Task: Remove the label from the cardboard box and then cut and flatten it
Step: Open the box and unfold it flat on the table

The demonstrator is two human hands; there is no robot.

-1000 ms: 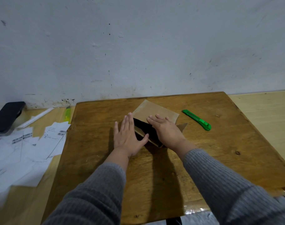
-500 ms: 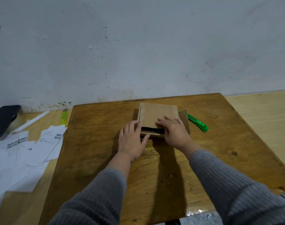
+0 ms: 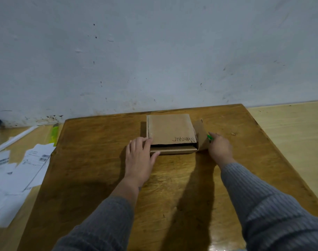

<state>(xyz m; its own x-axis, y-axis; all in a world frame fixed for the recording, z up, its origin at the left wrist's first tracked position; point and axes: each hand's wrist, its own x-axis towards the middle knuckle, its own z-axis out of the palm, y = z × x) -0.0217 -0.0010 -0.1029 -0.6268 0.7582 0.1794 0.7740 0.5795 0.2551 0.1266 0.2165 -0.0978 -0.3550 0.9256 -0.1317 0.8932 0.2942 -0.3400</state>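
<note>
Two hands work at the far middle of the table. Left hand lies open and flat, fingers against the box's near left corner. Right hand has left the box and reaches over the green cutter beside its side flap; whether it grips, I cannot tell. Upside-down handwriting on top reads roughly "Mansyur". Box now sits square, nearly flat.

Dim, soft frame; arm shadows and glare on the table.
</note>
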